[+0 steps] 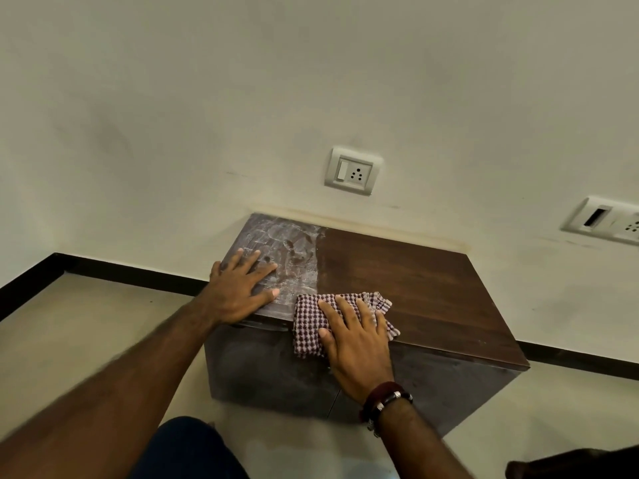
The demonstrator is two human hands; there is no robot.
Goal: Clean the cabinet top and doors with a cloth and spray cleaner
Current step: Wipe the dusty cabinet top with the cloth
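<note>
A low dark wooden cabinet (415, 281) stands against the wall. The left part of its top is grey with dust and smears; the right part is plain brown. A maroon-and-white checked cloth (311, 323) lies at the top's front edge and hangs a little over the front. My right hand (356, 344) presses flat on the cloth with straight fingers. My left hand (238, 292) rests flat, fingers spread, on the dusty left corner. The cabinet doors (262, 371) below look dusty. No spray bottle is in view.
A switch-and-socket plate (352, 171) sits on the cream wall above the cabinet, and another plate (608, 219) at the right edge. A black skirting (138, 271) runs along the wall. Beige floor lies to the left. My knee (193, 451) is near the cabinet front.
</note>
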